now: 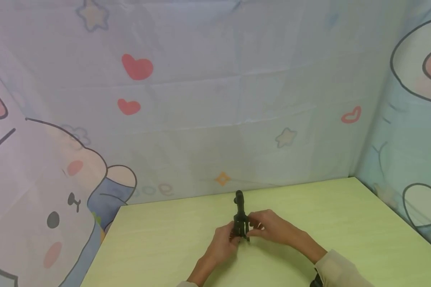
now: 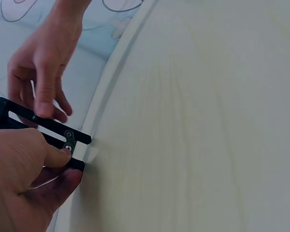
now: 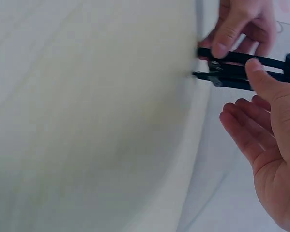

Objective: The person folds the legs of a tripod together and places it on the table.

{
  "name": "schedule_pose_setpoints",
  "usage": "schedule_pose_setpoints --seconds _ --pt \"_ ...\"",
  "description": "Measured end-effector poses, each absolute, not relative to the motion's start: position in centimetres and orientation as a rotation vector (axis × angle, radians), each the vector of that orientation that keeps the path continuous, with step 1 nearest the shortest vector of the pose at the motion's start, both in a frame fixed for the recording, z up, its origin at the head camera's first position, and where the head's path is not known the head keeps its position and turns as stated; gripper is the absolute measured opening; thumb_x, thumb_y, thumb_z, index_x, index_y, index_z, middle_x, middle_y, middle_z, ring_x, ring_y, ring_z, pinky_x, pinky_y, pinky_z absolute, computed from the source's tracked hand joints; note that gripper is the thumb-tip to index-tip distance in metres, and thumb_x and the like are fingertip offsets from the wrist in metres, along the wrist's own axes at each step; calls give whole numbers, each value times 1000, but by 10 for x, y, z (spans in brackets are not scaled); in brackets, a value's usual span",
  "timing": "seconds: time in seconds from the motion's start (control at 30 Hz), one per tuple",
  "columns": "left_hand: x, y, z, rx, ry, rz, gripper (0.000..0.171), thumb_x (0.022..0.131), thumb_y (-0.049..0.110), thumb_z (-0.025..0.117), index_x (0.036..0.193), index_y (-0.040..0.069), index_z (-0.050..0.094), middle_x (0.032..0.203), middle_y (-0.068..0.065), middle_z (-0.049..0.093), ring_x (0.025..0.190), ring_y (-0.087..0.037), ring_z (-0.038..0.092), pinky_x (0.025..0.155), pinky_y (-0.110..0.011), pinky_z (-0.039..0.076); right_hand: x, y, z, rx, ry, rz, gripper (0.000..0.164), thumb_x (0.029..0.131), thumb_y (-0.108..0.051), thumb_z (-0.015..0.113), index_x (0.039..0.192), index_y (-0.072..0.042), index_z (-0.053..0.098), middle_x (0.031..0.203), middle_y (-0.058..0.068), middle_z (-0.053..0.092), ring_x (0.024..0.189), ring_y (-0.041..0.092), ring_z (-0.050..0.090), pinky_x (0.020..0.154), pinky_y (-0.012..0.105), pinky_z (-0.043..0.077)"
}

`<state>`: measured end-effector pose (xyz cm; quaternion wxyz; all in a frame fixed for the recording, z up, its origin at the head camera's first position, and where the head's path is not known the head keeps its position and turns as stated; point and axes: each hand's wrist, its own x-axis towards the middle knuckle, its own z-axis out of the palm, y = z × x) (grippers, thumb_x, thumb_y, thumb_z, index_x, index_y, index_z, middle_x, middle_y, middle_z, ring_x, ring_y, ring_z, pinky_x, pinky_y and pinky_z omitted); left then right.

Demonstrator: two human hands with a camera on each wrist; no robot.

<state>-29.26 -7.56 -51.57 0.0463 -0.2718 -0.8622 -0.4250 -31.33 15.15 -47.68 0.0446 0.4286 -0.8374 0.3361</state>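
Note:
A small black tripod (image 1: pixel 240 215) is held between both hands over the table, its column toward the back and its legs toward the person. My left hand (image 1: pixel 222 240) grips the leg end from the left, thumb beside a small metal brace (image 2: pixel 69 140) that links the legs. From the other side my right hand (image 1: pixel 273 227) pinches a leg; its thumb (image 3: pixel 261 77) presses on the black bar. The other right-hand fingers (image 3: pixel 246 123) stand loosely apart below the tripod. In the left wrist view, the right fingers are partly hidden behind the leg.
A pale yellow-green wood-grain table (image 1: pixel 158 247) lies under the hands. Behind it and at both sides hangs a cartoon-printed cloth (image 1: pixel 201 99) with hearts and stars. A light sleeve (image 1: pixel 339 269) covers the right forearm, with a black item (image 1: pixel 316 280) at the wrist.

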Motion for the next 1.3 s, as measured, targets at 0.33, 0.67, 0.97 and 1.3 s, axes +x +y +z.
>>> schedule_pose_setpoints --seconds 0.33,0.67,0.97,1.3 --pt "-295 -74 -524 -824 -2638 -1280 25 92 -7 68 114 5 63 80 3 64 68 -4 54 62 -22 49 -311 150 -435 1148 -2523 1164 63 94 -40 78 142 -8 54 121 6 66 99 22 70 80 28 60" --pt "-291 -75 -524 -806 -2621 -1296 20 92 -5 67 108 7 62 71 7 56 60 -2 46 52 -20 40 -308 133 -391 1271 -2445 1015 45 99 -16 73 140 -4 57 131 9 64 102 20 71 80 28 60" --pt "-289 -76 -525 -775 -2628 -1287 15 92 0 69 98 11 60 70 10 55 59 -2 46 52 -19 38 -307 134 -374 1298 -2483 943 31 95 -6 76 123 -6 62 109 3 69 98 11 70 81 29 60" --pt "-279 -79 -522 -751 -2505 -1407 15 91 -2 72 103 6 68 92 -4 69 84 -12 66 75 -25 58 -306 142 -374 1238 -2493 1005 28 93 -4 77 117 -7 64 104 3 71 96 13 72 80 31 61"
